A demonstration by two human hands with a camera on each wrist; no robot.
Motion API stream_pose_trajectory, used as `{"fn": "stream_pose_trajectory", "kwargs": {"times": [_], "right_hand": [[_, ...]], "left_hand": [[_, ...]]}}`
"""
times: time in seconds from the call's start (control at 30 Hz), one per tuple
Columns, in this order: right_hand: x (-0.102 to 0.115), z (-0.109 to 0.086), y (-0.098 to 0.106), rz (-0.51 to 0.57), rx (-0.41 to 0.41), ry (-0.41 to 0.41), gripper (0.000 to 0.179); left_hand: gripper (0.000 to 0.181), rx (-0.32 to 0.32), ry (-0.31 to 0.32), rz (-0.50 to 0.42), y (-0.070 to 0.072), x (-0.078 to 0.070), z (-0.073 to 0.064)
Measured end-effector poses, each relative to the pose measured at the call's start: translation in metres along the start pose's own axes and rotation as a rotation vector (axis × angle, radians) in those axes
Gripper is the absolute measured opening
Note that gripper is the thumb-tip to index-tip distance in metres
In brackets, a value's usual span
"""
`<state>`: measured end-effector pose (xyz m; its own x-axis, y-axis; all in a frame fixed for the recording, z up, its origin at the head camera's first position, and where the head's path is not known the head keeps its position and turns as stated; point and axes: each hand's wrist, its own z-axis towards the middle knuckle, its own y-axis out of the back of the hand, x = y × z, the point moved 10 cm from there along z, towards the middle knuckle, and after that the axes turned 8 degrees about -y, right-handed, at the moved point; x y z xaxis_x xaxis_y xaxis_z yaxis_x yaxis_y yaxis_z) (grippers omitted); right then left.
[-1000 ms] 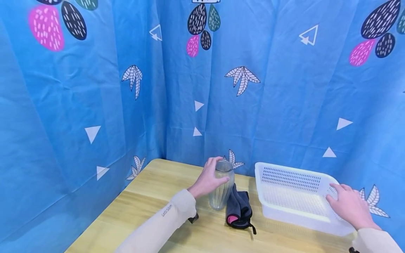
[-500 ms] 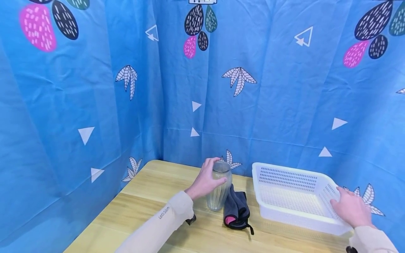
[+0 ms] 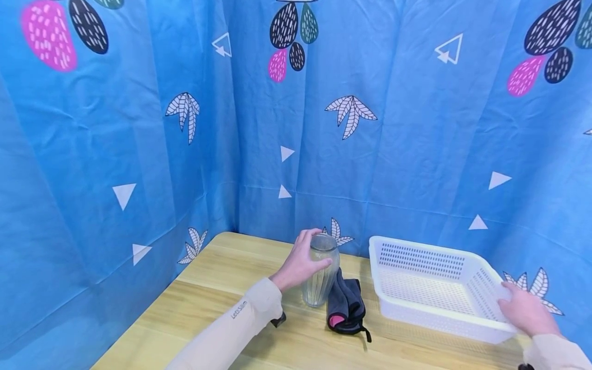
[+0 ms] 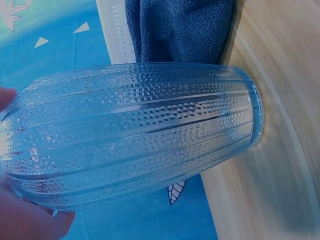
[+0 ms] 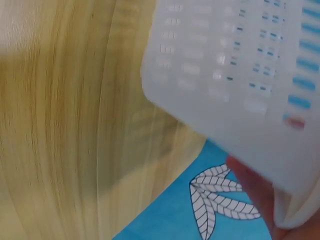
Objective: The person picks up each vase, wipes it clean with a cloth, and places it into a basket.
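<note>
A clear glass vase [image 3: 320, 282] with ribbed, dimpled sides stands upright on the wooden table. My left hand [image 3: 300, 263] grips it near the neck, thumb on the near side and fingers at the far rim. In the left wrist view the vase [image 4: 135, 130] fills the middle, with fingers at its mouth end. At the right, my right hand [image 3: 529, 311] holds the right rim of a white plastic basket [image 3: 444, 316]. The right wrist view has fingers [image 5: 255, 192] on the outside of the basket wall [image 5: 200, 105] and a fingertip showing through a slot.
Between vase and basket lies a folded dark grey cloth [image 3: 347, 303] with black edging, a pink patch and a hanging loop. The table [image 3: 194, 308] ends at the left and back against a blue patterned curtain [image 3: 287, 133].
My right hand has moved from over the basket's right end to its right rim and taken hold there. My left hand stays on the vase. The head view has shifted slightly.
</note>
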<state>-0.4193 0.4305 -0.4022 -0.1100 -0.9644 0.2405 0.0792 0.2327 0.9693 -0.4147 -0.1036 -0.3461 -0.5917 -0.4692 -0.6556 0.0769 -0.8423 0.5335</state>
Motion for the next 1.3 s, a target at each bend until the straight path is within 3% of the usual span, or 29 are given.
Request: {"fn": "stream_pose_trajectory", "kwargs": {"times": [0.37,0.77,0.9,1.07,1.3], "right_hand": [[-0.008,-0.002,0.001,0.07,-0.061,0.04,0.061],[-0.011,0.001,-0.005,0.104,-0.025,0.045,0.066],[-0.016,-0.001,-0.012,0.136,0.013,0.002,0.068],[-0.013,-0.004,-0.01,0.133,-0.019,0.012,0.066],[-0.005,-0.002,-0.004,0.135,-0.052,0.007,0.066]], "left_hand": [[0.082,0.006,0.001,0.019,0.0,0.002,0.0],[0.084,-0.013,0.017,0.016,-0.002,-0.002,-0.005],[0.1,0.0,0.059,-0.02,-0.006,0.009,-0.012],[0.124,0.022,0.138,-0.054,-0.012,0.032,-0.021],[0.126,0.016,0.127,-0.021,-0.012,0.046,-0.02]]}}
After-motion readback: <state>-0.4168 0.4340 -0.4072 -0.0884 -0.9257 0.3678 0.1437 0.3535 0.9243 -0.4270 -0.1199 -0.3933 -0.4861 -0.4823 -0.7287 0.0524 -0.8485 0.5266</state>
